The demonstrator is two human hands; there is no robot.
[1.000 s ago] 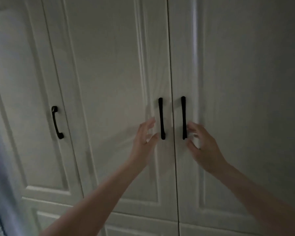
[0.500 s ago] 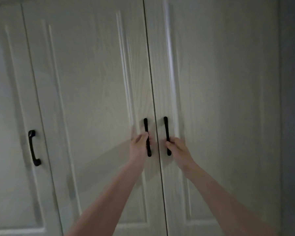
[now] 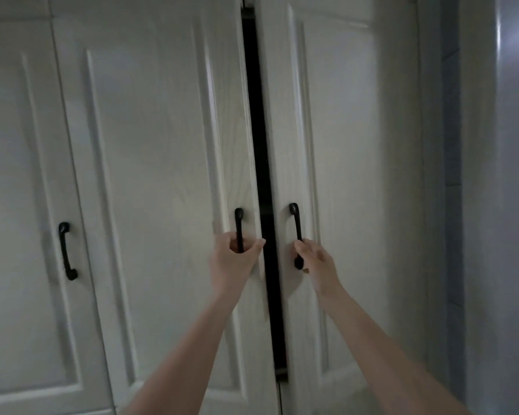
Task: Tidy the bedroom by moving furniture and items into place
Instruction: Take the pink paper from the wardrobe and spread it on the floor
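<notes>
My left hand (image 3: 234, 259) curls round the left handle (image 3: 238, 227); my right hand (image 3: 313, 259) grips the right handle (image 3: 295, 226). Both doors (image 3: 162, 190) stand slightly ajar, a dark gap (image 3: 262, 175) between them. I judge an uneven pull could swing one door into my arm, or something leaning inside could tumble out. The interior is too dark to read. A third handle (image 3: 66, 250) sits on the far-left door.
</notes>
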